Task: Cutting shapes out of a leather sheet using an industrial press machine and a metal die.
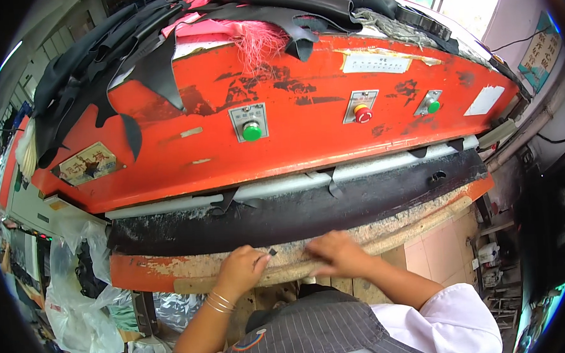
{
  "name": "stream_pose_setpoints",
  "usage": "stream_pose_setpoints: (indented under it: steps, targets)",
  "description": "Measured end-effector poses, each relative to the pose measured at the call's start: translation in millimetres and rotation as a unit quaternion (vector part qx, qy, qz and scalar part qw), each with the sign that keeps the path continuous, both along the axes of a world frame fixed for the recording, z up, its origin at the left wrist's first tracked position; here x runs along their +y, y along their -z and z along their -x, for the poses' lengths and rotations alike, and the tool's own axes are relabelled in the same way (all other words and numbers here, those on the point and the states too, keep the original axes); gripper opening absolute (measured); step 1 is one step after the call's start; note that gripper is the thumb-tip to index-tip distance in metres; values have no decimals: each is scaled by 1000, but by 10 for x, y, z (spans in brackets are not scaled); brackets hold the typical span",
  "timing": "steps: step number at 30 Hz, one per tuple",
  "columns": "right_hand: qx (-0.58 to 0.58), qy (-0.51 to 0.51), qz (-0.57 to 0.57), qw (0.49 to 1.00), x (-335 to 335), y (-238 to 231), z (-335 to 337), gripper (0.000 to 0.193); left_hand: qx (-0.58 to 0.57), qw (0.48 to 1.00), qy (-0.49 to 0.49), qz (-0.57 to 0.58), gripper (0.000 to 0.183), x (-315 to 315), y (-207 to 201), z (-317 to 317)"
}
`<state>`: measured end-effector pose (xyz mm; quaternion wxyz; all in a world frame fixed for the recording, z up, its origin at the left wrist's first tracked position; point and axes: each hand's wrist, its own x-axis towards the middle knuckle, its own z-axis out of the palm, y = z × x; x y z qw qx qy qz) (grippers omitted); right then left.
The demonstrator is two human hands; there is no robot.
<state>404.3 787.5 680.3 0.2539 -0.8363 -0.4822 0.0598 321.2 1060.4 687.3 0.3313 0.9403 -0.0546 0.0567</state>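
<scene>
My left hand (239, 268) is closed at the worn front ledge (171, 266) of a red machine, with bangles on its wrist. Between its thumb and fingers pokes out a small black scrap (273, 251), perhaps leather. To its right, my right hand (340, 254) hovers over or rests on the same ledge; its fingers are smeared by motion. Just beyond both hands lies a long black sheet (297, 209) on the machine's bed. White material shows along its far edge, with thin black strips (333, 185) hanging over it.
The machine's red front (305, 126) carries a green button (252, 132), a red knob (363, 114) and another green button (433, 106). Black hides (81, 56) and pink fringed cloth (248, 33) are heaped on top. Clear plastic bags (77, 305) stand at the left.
</scene>
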Motion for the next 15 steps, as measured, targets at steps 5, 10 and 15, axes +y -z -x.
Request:
stream_pose_setpoints:
  steps: [5,10,15]
  targets:
    - [-60,25,19,998,367,389,729,55,-82,994,-65,-43,22,-227,370,666]
    - [-74,75,35,994,399,444,811,36,-74,989,-102,-80,25,-342,415,745]
    - [-17,59,75,995,-18,546,815,35,114,988,-39,-99,35,-569,538,601]
